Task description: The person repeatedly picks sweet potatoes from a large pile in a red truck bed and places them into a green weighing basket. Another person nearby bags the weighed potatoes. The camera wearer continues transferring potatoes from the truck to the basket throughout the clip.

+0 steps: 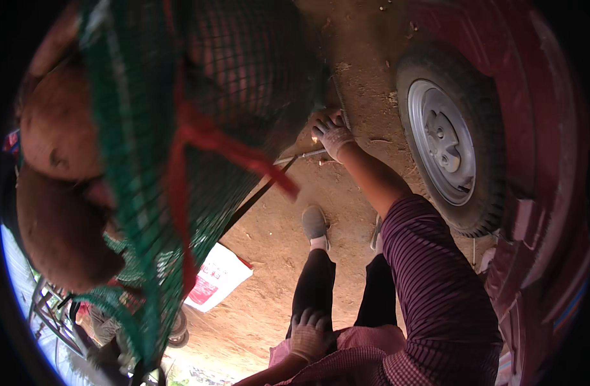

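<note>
A green mesh bag (131, 193) hangs large and close across the upper left, and large sweet potatoes (58, 125) show at its left side. More reddish roots are seen dimly through the mesh. A blurred red strap (217, 140) hangs over the bag. My right hand (332, 136), in a pale thin glove with grey fingers, reaches forward beside the bag's lower corner; its fingers are spread over a reddish-brown thing near a metal bar (307, 154). Whether it touches that thing is unclear. My left hand (308, 335), gloved alike, rests with fingers apart on my thigh, holding nothing.
A red vehicle (521, 120) with a black tyre and silver wheel (442, 140) stands close on the right. A white printed sack (220, 277) lies on the dirt ground at the lower left. Past the bag are a small wheel (179, 330) and a metal frame (51, 313).
</note>
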### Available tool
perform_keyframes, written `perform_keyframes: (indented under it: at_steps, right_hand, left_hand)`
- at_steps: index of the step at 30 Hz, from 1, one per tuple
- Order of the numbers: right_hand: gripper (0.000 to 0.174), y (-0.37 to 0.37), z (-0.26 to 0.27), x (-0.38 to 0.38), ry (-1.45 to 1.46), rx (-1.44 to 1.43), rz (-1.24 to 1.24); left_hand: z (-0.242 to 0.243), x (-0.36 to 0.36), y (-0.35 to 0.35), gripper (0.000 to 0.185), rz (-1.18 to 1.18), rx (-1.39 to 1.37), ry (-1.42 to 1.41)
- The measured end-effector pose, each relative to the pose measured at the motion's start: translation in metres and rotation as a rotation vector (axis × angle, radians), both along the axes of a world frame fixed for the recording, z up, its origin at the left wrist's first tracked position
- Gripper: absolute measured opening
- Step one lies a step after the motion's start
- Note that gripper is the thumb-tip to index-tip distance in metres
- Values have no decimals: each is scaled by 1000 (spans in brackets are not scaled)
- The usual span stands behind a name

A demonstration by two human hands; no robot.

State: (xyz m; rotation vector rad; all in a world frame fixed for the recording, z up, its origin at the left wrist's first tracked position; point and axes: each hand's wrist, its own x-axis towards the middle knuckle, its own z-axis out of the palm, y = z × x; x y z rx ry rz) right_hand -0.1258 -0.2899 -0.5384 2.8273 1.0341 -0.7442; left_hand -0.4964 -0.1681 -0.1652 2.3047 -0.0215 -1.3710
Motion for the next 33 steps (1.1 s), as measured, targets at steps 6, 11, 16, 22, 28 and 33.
perform_keyframes:
  at_steps: [6,11,16,22,28,33]
  right_hand:
    - [62,17,-67,45,248,-134,-227]
    - [79,-28,0,-6,705,117,-836]
    - [43,-72,32,-165,1194,975,-1549]
    - [91,-61,282,-190,1125,1245,-1596]
    - [95,-53,452,-55,688,1491,-1313]
    - [89,37,606,49,694,1626,-1141]
  left_hand:
    - [-22,-7,23,44,224,-143,-81]
    - [-16,17,15,39,191,-115,-40]
    - [-10,25,20,39,155,-75,-55]
    - [6,17,31,56,274,41,-377]
    - [152,168,78,71,381,44,-1174]
    - [238,271,137,67,247,197,-1441]
